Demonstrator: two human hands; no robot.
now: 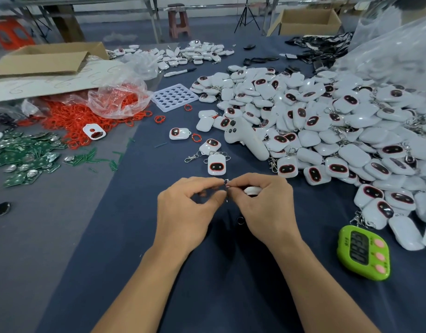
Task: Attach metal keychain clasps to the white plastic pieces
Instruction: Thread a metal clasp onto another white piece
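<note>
My left hand [186, 210] and my right hand [265, 207] meet over the dark blue table, fingertips together. Between them a small metal clasp [226, 182] is pinched by both hands. My right hand also holds a white plastic piece [252, 190], mostly hidden under its fingers. Just beyond the hands lie two white pieces with clasps attached [216, 164], [210, 146]. A small metal ring [241, 220] lies on the cloth below my right hand.
A big heap of white pieces [327, 121] fills the right side. A green timer [363, 252] sits at the near right. Red rings [87, 116], green circuit boards [26, 155], a white tray [174, 97] and cardboard boxes [46, 58] lie to the left.
</note>
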